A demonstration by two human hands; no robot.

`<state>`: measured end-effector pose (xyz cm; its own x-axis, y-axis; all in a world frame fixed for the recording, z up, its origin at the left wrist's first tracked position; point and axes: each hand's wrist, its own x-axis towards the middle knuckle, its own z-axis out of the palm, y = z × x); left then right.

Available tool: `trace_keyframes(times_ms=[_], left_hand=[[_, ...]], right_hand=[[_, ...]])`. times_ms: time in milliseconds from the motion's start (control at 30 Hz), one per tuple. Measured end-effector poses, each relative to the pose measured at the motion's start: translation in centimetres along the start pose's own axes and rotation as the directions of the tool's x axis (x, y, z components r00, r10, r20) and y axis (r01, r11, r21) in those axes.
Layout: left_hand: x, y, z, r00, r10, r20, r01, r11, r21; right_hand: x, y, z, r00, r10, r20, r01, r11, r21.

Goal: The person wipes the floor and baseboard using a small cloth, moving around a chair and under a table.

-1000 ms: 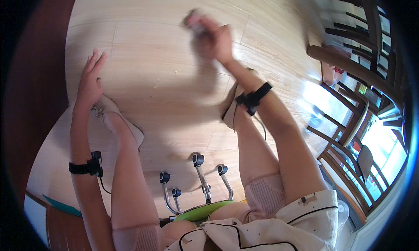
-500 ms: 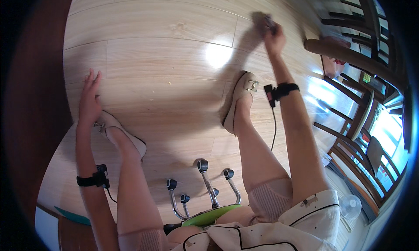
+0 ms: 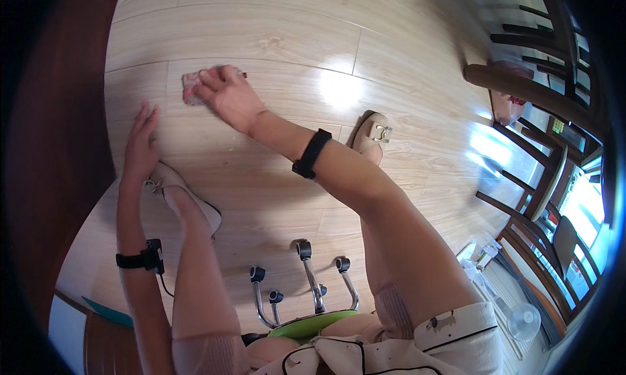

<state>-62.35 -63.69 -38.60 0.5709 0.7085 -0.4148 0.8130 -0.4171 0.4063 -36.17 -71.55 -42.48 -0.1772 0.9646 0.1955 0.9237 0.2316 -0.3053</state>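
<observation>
My right hand [image 3: 229, 101] reaches across to the left side of the floor, its fingers pressing on a small pinkish patterned cloth [image 3: 190, 88]. Part of the cloth pokes out past the fingertips, and the rest lies hidden under the hand. Over by my left shoe [image 3: 186, 192], my left hand [image 3: 140, 147] has its fingers stretched out and holds nothing. It is low beside the shoe; whether it touches the floor I cannot tell. A few pale specks [image 3: 231, 148] show on the wood-look floor [image 3: 274, 29] below my right wrist.
A dark brown panel [image 3: 52, 114] borders the floor on the left. My right shoe [image 3: 373, 130] is planted beyond my right forearm. Under me stands a green chair [image 3: 306, 326] on wheeled chrome legs. Dark wooden chairs [image 3: 535, 88] and a clear round fan-like thing [image 3: 523, 321] are to the right.
My right hand has swept from the far right over to the left with the cloth, its forearm now crossing in front of my right leg. My left hand has stayed nearly still.
</observation>
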Motion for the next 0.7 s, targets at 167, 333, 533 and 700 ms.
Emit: trace_keyframes(times_ms=[167,333,533,700], left_hand=[[-1.2,0.2,-0.4,1.0,-0.02,-0.019,0.021,1.0,0.014],[-0.7,1.7,-0.8,0.996,0.038,-0.083,-0.043,0.997,-0.061],[-0.9,0.9,-1.2,0.996,0.033,-0.08,-0.038,0.998,-0.054],[0.1,0.5,-0.6,0.997,0.036,-0.069,-0.041,0.997,-0.07]], right_hand=[[-2.0,7.7,-3.2,0.998,-0.057,0.019,0.058,0.997,-0.047],[-6.8,17.8,-8.0,0.895,0.408,-0.18,-0.436,0.884,-0.166],[1.2,0.7,0.3,0.966,0.257,0.03,-0.255,0.926,0.279],[2.3,-3.1,2.5,0.999,-0.036,-0.001,0.033,0.893,0.448]])
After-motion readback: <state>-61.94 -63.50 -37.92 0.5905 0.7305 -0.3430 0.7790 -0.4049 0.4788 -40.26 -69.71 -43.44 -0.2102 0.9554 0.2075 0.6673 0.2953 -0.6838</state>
